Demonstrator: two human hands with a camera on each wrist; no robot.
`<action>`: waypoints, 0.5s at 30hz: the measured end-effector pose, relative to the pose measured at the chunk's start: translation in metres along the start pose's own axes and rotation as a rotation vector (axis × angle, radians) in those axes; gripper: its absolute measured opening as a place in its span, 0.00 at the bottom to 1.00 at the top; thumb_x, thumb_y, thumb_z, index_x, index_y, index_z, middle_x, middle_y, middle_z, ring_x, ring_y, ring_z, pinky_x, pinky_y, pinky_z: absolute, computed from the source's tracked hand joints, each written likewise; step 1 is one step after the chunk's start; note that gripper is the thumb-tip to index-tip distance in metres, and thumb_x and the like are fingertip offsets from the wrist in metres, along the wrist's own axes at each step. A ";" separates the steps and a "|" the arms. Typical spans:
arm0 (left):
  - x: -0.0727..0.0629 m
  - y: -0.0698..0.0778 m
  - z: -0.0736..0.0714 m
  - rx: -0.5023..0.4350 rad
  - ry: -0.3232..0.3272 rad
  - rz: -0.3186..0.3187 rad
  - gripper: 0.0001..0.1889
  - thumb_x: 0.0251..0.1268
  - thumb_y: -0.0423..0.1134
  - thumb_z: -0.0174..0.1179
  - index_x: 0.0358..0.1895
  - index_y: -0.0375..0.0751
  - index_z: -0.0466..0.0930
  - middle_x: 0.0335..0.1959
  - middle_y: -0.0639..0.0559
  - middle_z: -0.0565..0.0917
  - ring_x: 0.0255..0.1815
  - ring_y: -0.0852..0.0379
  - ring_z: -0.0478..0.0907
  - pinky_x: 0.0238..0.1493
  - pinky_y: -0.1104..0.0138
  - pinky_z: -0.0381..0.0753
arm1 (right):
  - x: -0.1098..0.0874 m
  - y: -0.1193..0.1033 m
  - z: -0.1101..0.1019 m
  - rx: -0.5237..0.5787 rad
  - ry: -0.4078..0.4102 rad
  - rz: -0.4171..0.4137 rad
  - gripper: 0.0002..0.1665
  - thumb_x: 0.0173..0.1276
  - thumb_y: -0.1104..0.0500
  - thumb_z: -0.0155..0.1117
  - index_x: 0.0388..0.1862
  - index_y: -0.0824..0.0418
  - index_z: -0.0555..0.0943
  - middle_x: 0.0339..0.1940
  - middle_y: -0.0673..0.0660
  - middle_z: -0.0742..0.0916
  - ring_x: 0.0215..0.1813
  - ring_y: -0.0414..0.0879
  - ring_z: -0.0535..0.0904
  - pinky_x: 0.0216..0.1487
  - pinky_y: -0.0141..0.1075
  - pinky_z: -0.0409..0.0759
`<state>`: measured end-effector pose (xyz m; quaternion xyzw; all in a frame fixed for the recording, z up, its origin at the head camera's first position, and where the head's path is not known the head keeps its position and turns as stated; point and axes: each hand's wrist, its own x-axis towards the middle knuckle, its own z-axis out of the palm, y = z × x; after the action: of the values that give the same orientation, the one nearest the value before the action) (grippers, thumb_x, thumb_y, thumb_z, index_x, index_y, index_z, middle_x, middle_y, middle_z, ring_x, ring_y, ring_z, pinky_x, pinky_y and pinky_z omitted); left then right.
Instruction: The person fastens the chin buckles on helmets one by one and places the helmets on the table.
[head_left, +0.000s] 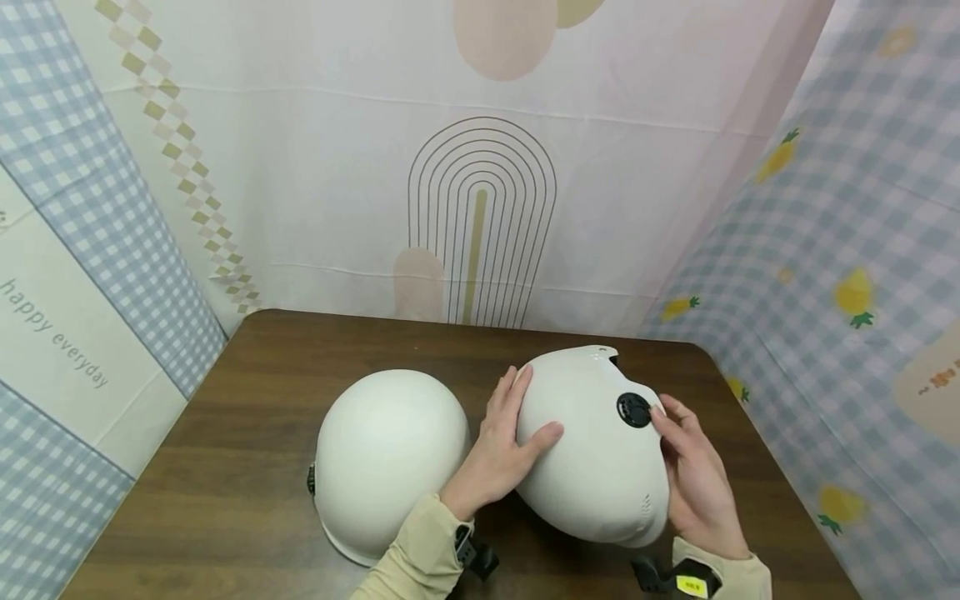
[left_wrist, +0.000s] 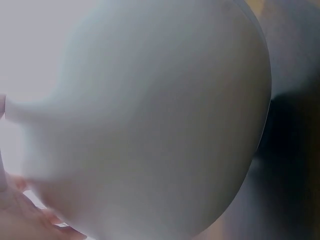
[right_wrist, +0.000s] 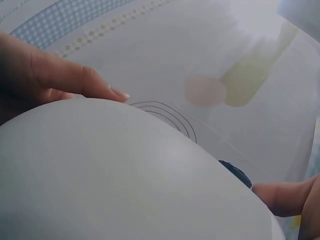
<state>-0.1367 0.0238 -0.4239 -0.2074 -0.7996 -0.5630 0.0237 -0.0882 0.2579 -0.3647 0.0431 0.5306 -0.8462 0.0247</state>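
A white helmet [head_left: 581, 483] with a black round pivot [head_left: 633, 410] on its shell lies tilted between both hands at the right of the table. My left hand [head_left: 498, 450] rests on its left side, thumb spread over the shell and fingers stretched along it. With the thumb beside the black pivot, my right hand [head_left: 697, 475] grips the helmet's right edge; the fingers' far ends are hidden behind it. A second white helmet [head_left: 390, 450] sits dome up, left of my left forearm. Smooth white shell [left_wrist: 150, 125] fills most of the left wrist view.
Under the helmets is a dark brown wooden table [head_left: 240, 467]. A patterned cloth [head_left: 330, 167] hangs behind it, and a blue checked cloth [head_left: 795, 292] with yellow fruit prints stands along the right side. Each wrist wears a black strap with a small device [head_left: 476, 557].
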 end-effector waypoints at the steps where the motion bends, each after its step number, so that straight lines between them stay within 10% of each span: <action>1: 0.000 0.000 0.000 0.003 -0.003 -0.001 0.41 0.66 0.65 0.52 0.78 0.66 0.43 0.79 0.57 0.42 0.78 0.45 0.40 0.66 0.35 0.50 | 0.000 -0.001 -0.001 -0.016 -0.004 0.002 0.21 0.79 0.54 0.47 0.69 0.48 0.62 0.63 0.49 0.68 0.57 0.37 0.71 0.52 0.28 0.73; 6: 0.000 0.001 0.002 0.018 -0.012 -0.003 0.42 0.65 0.66 0.52 0.78 0.67 0.43 0.79 0.59 0.41 0.78 0.44 0.40 0.66 0.35 0.48 | 0.002 -0.004 -0.005 -0.024 -0.071 -0.001 0.32 0.80 0.54 0.45 0.79 0.44 0.53 0.80 0.46 0.49 0.73 0.34 0.55 0.61 0.27 0.68; 15: 0.001 0.001 0.004 0.015 -0.027 0.003 0.42 0.65 0.66 0.52 0.78 0.67 0.43 0.79 0.61 0.40 0.78 0.45 0.39 0.66 0.35 0.49 | 0.002 -0.005 -0.012 0.003 -0.098 -0.017 0.30 0.81 0.54 0.43 0.78 0.46 0.56 0.80 0.46 0.50 0.73 0.33 0.55 0.62 0.27 0.66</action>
<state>-0.1364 0.0281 -0.4240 -0.2160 -0.8038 -0.5541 0.0150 -0.0900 0.2708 -0.3651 -0.0029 0.5277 -0.8483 0.0436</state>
